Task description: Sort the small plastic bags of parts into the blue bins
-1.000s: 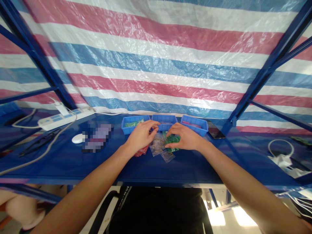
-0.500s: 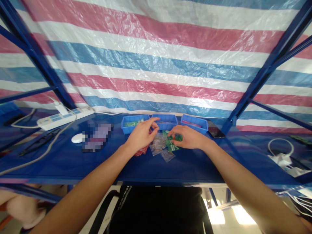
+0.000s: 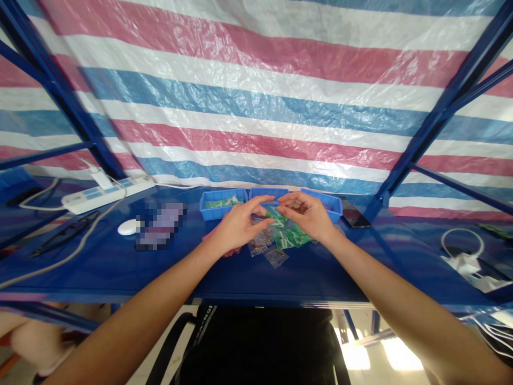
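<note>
My right hand (image 3: 308,216) is raised a little above the blue table (image 3: 120,262) and pinches a clear bag of green parts (image 3: 289,233) that hangs below it. My left hand (image 3: 240,224) is lifted beside it, thumb and fingers closing on the same bag's top corner. Under both hands lies a small heap of clear bags (image 3: 264,243) with brownish parts, and red bags (image 3: 230,250) peek out beneath my left wrist. Three blue trays stand just behind: the left tray (image 3: 218,204) holds green bags, the middle tray (image 3: 267,192) and the right tray (image 3: 329,204) are partly hidden.
A white power strip (image 3: 100,195) with cables lies at the back left, a white mouse (image 3: 128,227) and black tweezers (image 3: 64,235) nearer. A dark phone (image 3: 352,216) sits right of the trays, a white charger and cable (image 3: 465,259) far right. A striped tarp (image 3: 256,96) closes the back.
My right hand has lifted the green bag off the heap, and my left hand has risen to meet it at the bag's top.
</note>
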`<state>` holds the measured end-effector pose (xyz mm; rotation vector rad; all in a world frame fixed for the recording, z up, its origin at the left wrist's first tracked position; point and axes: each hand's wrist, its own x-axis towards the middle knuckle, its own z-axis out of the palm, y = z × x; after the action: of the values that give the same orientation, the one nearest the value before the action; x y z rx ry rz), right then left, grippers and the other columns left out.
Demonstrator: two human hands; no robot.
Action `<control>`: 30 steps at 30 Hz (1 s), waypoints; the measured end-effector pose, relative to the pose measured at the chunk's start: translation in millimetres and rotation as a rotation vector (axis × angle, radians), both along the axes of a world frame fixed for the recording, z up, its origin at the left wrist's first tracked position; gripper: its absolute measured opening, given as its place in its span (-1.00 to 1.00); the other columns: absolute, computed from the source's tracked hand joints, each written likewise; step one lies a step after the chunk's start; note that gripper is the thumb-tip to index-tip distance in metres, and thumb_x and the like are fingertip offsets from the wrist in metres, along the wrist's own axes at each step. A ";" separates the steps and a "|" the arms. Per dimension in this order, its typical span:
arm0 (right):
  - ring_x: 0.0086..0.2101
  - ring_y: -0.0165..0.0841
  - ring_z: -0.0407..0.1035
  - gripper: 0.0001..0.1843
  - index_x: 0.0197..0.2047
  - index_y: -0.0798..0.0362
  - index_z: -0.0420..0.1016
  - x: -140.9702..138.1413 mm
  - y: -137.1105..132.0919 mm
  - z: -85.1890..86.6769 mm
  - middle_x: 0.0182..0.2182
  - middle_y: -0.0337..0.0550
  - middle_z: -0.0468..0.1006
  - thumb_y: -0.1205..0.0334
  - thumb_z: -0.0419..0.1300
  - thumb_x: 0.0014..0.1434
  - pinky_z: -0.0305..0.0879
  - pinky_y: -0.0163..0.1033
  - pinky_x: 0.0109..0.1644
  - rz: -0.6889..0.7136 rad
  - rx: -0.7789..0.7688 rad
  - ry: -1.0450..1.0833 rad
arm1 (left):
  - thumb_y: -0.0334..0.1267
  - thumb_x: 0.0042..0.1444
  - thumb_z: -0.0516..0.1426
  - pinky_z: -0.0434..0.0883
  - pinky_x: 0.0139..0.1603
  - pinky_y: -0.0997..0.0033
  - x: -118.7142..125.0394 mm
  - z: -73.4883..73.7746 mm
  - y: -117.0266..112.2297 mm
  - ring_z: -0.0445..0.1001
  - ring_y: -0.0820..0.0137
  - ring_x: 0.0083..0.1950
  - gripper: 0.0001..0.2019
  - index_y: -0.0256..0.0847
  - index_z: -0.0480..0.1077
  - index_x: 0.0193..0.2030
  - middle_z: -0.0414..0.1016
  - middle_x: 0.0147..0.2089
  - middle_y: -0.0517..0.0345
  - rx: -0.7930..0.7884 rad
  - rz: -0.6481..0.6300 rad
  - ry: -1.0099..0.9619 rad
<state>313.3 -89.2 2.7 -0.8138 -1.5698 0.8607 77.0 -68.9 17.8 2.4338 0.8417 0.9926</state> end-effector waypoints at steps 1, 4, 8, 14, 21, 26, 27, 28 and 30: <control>-0.11 -0.19 0.58 -0.57 -0.02 -0.07 0.62 -1.1 0.2 -0.5 -0.17 -0.12 0.69 -0.09 0.51 0.14 0.54 -0.07 0.00 0.017 -0.021 0.015 | -0.10 0.35 0.23 0.54 -0.08 0.35 0.2 -0.6 0.9 0.65 0.28 -0.08 -0.49 -0.04 0.36 0.40 0.67 -0.08 0.13 -0.007 -0.011 -0.034; -0.11 -0.18 0.58 -0.46 0.03 -0.09 0.59 -2.0 1.3 -1.8 -0.13 -0.13 0.69 -0.09 0.56 0.05 0.55 -0.06 -0.02 0.073 -0.092 0.034 | -0.16 0.33 0.23 0.54 -0.03 0.33 1.0 -1.3 2.3 0.62 0.31 -0.13 -0.50 -0.09 0.35 0.38 0.63 -0.17 0.15 -0.027 -0.038 -0.094; -0.12 -0.22 0.59 -0.47 0.04 -0.08 0.59 -2.5 2.1 -3.4 -0.10 -0.14 0.69 -0.02 0.57 0.06 0.55 -0.09 -0.01 0.136 -0.146 0.042 | -0.23 0.28 0.25 0.52 0.00 0.33 1.9 -1.7 2.0 0.59 0.34 -0.15 -0.45 -0.11 0.32 0.39 0.59 -0.21 0.18 -0.027 -0.039 -0.108; -0.15 -0.30 0.59 -0.52 0.01 -0.03 0.60 -3.9 4.7 -6.0 -0.11 -0.15 0.69 0.10 0.58 0.05 0.52 -0.17 -0.02 0.159 -0.150 0.081 | -0.21 0.32 0.24 0.55 0.07 0.24 1.9 -3.5 1.3 0.61 0.29 -0.06 -0.43 -0.08 0.28 0.43 0.61 -0.07 0.08 -0.011 -0.033 -0.079; -0.42 -0.42 0.45 -0.34 0.10 -0.08 0.57 -2.9 7.9 -8.6 -0.15 -0.21 0.66 0.03 0.62 -0.05 0.40 -0.28 -0.42 0.068 -0.233 0.244 | -0.16 0.28 0.34 0.43 0.40 0.01 0.9 5.0 -3.1 0.40 0.08 0.42 -0.57 -0.03 0.50 0.26 0.35 0.44 -0.08 0.267 -0.078 -0.022; -0.32 -0.32 0.54 -0.54 -0.13 0.01 0.65 -5.7 2.0 -4.9 -0.25 -0.14 0.66 -0.11 0.57 0.03 0.36 -0.31 -0.44 0.159 -0.369 0.197 | -0.19 0.44 0.17 0.47 0.27 0.15 -1.8 7.2 -0.7 0.57 0.22 0.17 -0.81 -0.09 0.58 0.07 0.63 0.11 -0.01 0.312 -0.086 -0.019; -0.28 -0.28 0.57 -0.54 -0.14 0.01 0.66 -6.1 0.8 -3.6 -0.25 -0.13 0.66 -0.17 0.52 0.08 0.38 -0.31 -0.44 0.158 -0.376 0.170 | -0.17 0.45 0.17 0.49 0.23 0.18 -2.1 7.6 -0.7 0.59 0.23 0.12 -0.81 -0.11 0.58 0.06 0.64 0.07 -0.01 0.303 -0.071 -0.021; -0.25 -0.25 0.58 -0.53 -0.13 0.00 0.67 -6.3 -0.3 -2.4 -0.23 -0.11 0.67 -0.22 0.47 0.13 0.39 -0.30 -0.44 0.149 -0.369 0.143 | -0.15 0.45 0.16 0.50 0.19 0.20 -2.2 8.0 -1.0 0.61 0.24 0.08 -0.81 -0.12 0.57 0.04 0.65 0.03 0.00 0.295 -0.051 -0.023; -0.24 -0.25 0.57 -0.50 -0.08 -0.02 0.68 -6.2 -1.9 -0.9 -0.17 -0.10 0.67 -0.27 0.41 0.18 0.39 -0.29 -0.44 0.123 -0.322 0.087 | -0.14 0.45 0.16 0.52 0.14 0.24 -1.9 8.6 -1.8 0.62 0.25 0.03 -0.80 -0.14 0.56 0.02 0.66 -0.01 0.02 0.281 -0.004 -0.032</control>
<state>307.1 -91.1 1.8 -0.8992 -1.4355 1.2446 75.1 -70.7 26.3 2.6406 0.7281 1.2178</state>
